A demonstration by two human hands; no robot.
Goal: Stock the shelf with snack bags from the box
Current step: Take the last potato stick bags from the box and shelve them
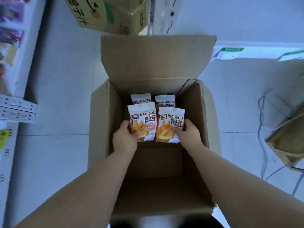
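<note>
Inside the open brown cardboard box [102,120], two white-and-orange snack bags are held side by side, their long axes running away from the person. The left bag [143,119] is gripped at its lower corner by the left hand [125,137]. The right bag [171,122] is pinched at its outer edge by the right hand [187,134]. Two more bags [141,98] are stood just behind. The white metal shelf [18,106] lies to the left, so the left hand is judged nearer.

Shop aisle: shelving [24,60] with coloured packets [9,35] at left, green-topped price labels [230,53] at right, printed stock carton [102,15] on tiled floor [62,99].
</note>
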